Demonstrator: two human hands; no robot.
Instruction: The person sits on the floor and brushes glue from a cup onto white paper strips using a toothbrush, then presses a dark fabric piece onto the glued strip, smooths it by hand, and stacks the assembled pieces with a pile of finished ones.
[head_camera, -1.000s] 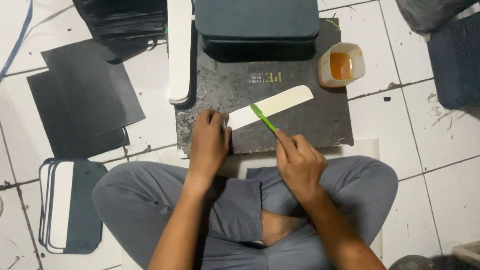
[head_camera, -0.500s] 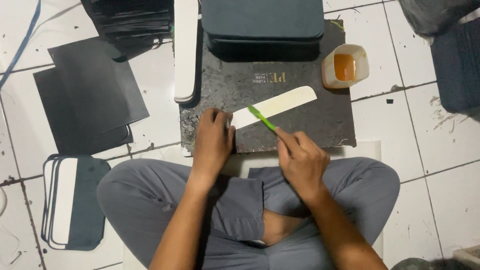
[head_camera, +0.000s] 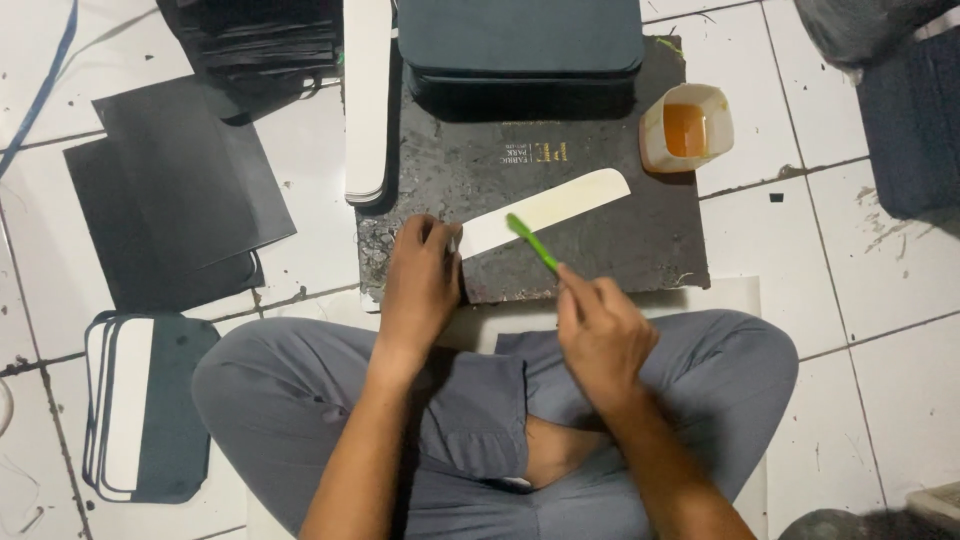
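I sit cross-legged on a tiled floor behind a black work board (head_camera: 600, 250). A long cream strip (head_camera: 560, 208) with rounded ends lies slanted across it. My left hand (head_camera: 420, 285) presses down on the strip's near left end. My right hand (head_camera: 600, 330) holds a thin green brush (head_camera: 532, 242) whose tip rests on the strip's middle. A small cup of orange glue (head_camera: 686, 128) stands at the board's far right corner.
A dark teal case (head_camera: 520, 45) lies at the back of the board, with a stack of cream strips (head_camera: 366, 100) beside it. Black sheets (head_camera: 180, 190) lie to the left, a pile of dark panels (head_camera: 140, 405) at near left, and dark fabric (head_camera: 910, 110) at far right.
My right hand with the green brush has slid a little down and right along the strip. My left hand stays on the strip's end.
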